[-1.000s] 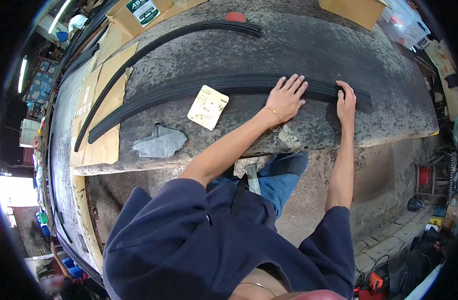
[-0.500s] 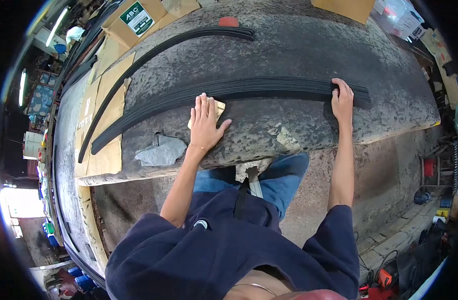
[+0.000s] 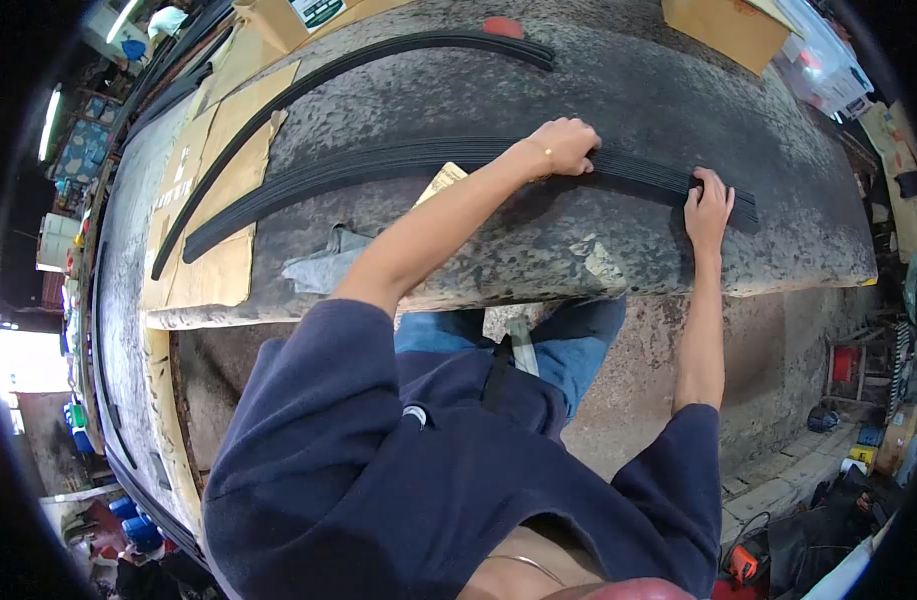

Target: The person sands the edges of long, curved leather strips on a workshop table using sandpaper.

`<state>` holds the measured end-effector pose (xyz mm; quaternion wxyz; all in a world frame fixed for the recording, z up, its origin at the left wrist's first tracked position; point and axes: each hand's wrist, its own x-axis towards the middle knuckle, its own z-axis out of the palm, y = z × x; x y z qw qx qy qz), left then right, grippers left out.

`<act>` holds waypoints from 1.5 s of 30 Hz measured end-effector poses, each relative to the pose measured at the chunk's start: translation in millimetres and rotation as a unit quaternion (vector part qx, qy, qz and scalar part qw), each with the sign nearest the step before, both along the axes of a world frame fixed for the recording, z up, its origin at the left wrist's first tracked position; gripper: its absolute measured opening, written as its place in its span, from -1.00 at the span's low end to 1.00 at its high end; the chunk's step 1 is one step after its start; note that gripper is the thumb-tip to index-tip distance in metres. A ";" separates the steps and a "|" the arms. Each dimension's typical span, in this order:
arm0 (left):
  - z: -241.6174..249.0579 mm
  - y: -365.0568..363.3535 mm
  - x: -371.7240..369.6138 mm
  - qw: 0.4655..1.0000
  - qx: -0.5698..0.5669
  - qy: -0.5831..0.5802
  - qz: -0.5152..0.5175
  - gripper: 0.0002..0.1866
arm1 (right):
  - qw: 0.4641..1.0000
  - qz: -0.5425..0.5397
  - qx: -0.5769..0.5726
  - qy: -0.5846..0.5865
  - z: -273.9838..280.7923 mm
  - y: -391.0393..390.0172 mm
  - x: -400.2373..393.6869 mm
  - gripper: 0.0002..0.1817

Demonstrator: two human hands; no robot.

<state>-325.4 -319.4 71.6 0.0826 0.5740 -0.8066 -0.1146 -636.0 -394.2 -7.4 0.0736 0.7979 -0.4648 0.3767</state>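
A bundle of long black strips [image 3: 378, 165], likely rubber, lies side by side in a gentle curve along the worktable [image 3: 498, 245]. My left hand [image 3: 566, 147] is closed over the strips right of their middle, its fingers curled down and partly hidden. At the right end of the bundle, my right hand [image 3: 711, 207] grips it with bent fingers, the strip ends sticking out past it. Under my left forearm, a tan block or pad [image 3: 441, 183] shows in part. A grey cloth [image 3: 328, 262] lies near the table's front edge, partly behind my left arm.
A second, thinner black bundle [image 3: 378, 52] curves along the far side, near a red round object [image 3: 503, 27]. Flattened cardboard [image 3: 218, 255] covers the table's left end. A cardboard box [image 3: 728, 30] and a clear plastic bin [image 3: 823, 60] stand at the far right.
My left hand has left the tan pad, where it lay flat, and reached right and away from me to close on the strips. My right hand stays at the strips' right end.
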 end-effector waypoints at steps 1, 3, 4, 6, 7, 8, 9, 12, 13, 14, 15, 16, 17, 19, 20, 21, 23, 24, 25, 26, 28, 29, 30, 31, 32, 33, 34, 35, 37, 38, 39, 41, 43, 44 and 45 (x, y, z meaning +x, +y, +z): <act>-1.8 -2.0 -1.0 1.000 -0.001 0.001 0.002 -0.54 | 1.000 0.002 -0.001 0.001 11.7 13.1 14.0 -0.73; -2.0 -13.3 -2.9 1.000 -0.012 -0.025 0.009 -0.52 | 0.994 0.047 -0.090 -0.042 44.2 58.2 56.2 -0.74; -0.1 -16.9 -8.3 0.998 0.004 -0.059 0.020 -0.53 | 0.985 0.151 -0.041 -0.071 53.3 87.4 83.4 -0.72; 0.8 -16.1 -9.6 0.998 -0.002 -0.054 0.025 -0.53 | 0.934 0.326 0.144 0.018 53.9 152.2 138.7 -0.69; 1.5 -18.0 -11.1 0.998 -0.010 -0.054 0.031 -0.52 | 0.905 0.416 0.068 0.056 41.0 172.2 164.3 -0.65; -0.9 -25.2 -10.9 0.997 0.026 -0.070 0.028 -0.50 | 0.889 0.437 0.128 0.059 42.7 191.9 185.8 -0.50; -4.1 -24.7 -11.5 0.996 0.024 -0.080 0.014 -0.50 | 0.895 0.423 0.129 0.053 34.1 205.7 205.0 -0.27; -1.0 -20.0 -9.9 0.998 0.008 -0.049 0.042 -0.52 | 0.888 0.428 0.169 0.008 32.0 229.3 249.9 -0.10; -0.3 -20.3 -10.3 0.998 0.006 -0.048 0.033 -0.52 | 0.884 0.433 0.175 -0.005 28.2 233.6 258.4 -0.10; 0.8 -21.1 -8.3 0.998 0.016 -0.044 0.030 -0.52 | 0.889 0.424 0.173 -0.004 22.4 233.5 267.7 -0.10; 2.3 -21.4 -7.3 0.999 0.026 -0.039 0.026 -0.52 | 0.905 0.397 0.153 0.021 11.4 232.4 275.7 -0.19; 3.0 -20.8 -7.3 0.998 0.021 -0.044 0.026 -0.51 | 0.918 0.370 0.135 0.046 7.2 231.4 277.8 -0.28; 3.7 -20.0 -6.6 0.999 0.019 -0.042 0.018 -0.51 | 0.921 0.362 0.134 0.048 2.6 230.8 276.3 -0.28; 2.7 -21.9 -3.1 0.999 0.016 -0.029 0.006 -0.51 | 0.924 0.379 0.054 0.005 0.1 230.5 273.1 -0.57; 2.5 -23.4 -2.1 0.999 0.025 -0.027 0.003 -0.50 | 0.926 0.374 0.050 0.008 -0.8 226.1 268.3 -0.57; 2.8 -22.7 -3.0 0.999 0.021 -0.026 -0.001 -0.50 | 0.919 0.388 0.042 0.059 -3.9 221.2 257.8 -0.67; 3.9 -22.6 0.5 1.000 0.018 -0.017 -0.017 -0.51 | 0.914 0.389 0.041 0.105 7.0 212.2 222.1 -0.78; -0.8 -27.7 2.1 0.999 0.019 -0.019 -0.032 -0.53 | 0.920 0.377 0.049 0.099 28.1 208.6 192.6 -0.81; -3.3 -30.2 5.7 0.999 0.014 -0.019 -0.032 -0.53 | 0.931 0.365 -0.003 -0.007 39.2 199.7 168.7 -0.87; -6.0 -31.3 7.0 0.999 0.000 -0.007 -0.041 -0.53 | 0.958 0.284 0.035 0.002 56.4 191.8 137.0 -0.89; -9.0 -35.2 2.8 0.999 0.013 0.021 -0.030 -0.59 | 0.993 0.105 -0.028 -0.044 68.4 154.1 84.4 -0.93; -11.1 -34.7 -4.2 0.999 0.016 0.026 -0.034 -0.59 | 0.994 0.050 -0.054 -0.086 76.4 132.7 61.8 -0.88; -11.3 -33.2 -8.4 1.000 0.014 0.008 -0.020 -0.62 | 0.992 -0.007 -0.071 -0.102 78.9 111.4 45.1 -0.87; -8.6 -32.1 -8.5 1.000 0.010 -0.015 -0.003 -0.65 | 0.987 -0.061 -0.089 -0.122 80.2 92.7 35.9 -0.86; -4.3 -25.5 -11.1 1.000 -0.007 -0.010 0.000 -0.67 | 0.986 -0.060 -0.090 -0.127 74.9 76.1 34.3 -0.86; -1.6 -19.6 -14.2 1.000 0.000 -0.006 0.023 -0.67 | 0.990 -0.014 -0.083 -0.116 61.6 59.9 36.4 -0.86; -10.4 -17.4 -15.1 0.999 -0.024 0.014 0.038 -0.67 | 0.991 0.030 -0.077 -0.104 44.5 49.4 39.1 -0.83; -19.7 -16.1 -15.7 0.997 -0.049 0.034 0.053 -0.67 | 0.993 0.080 -0.005 -0.084 23.7 41.6 43.2 -0.73; -18.0 -4.1 -19.2 0.997 -0.022 0.046 0.052 -0.63 | 0.989 0.125 0.079 -0.005 23.0 50.9 52.7 -0.60; -20.2 1.1 -21.5 0.996 -0.050 0.037 0.057 -0.63 | 0.989 0.129 0.073 0.026 24.9 53.5 53.6 -0.50; -24.1 3.9 -23.5 0.995 -0.075 0.030 0.061 -0.63 | 0.988 0.131 0.076 0.027 26.9 54.9 57.5 -0.50; -30.8 6.8 -24.3 0.994 -0.085 0.029 0.055 -0.63 | 0.994 0.082 0.004 0.070 25.9 63.3 67.0 -0.44; -35.8 5.4 -18.3 0.991 -0.083 0.085 0.056 -0.60 | 0.995 0.067 0.018 0.066 33.9 58.5 81.7 -0.48; -41.9 6.4 -13.2 0.986 -0.103 0.127 0.042 -0.64 | 0.995 0.055 0.037 0.076 35.4 59.3 92.6 -0.52; -44.3 7.4 -9.0 0.986 -0.101 0.126 0.039 -0.64 | 0.994 0.043 0.055 0.084 36.5 59.7 101.2 -0.55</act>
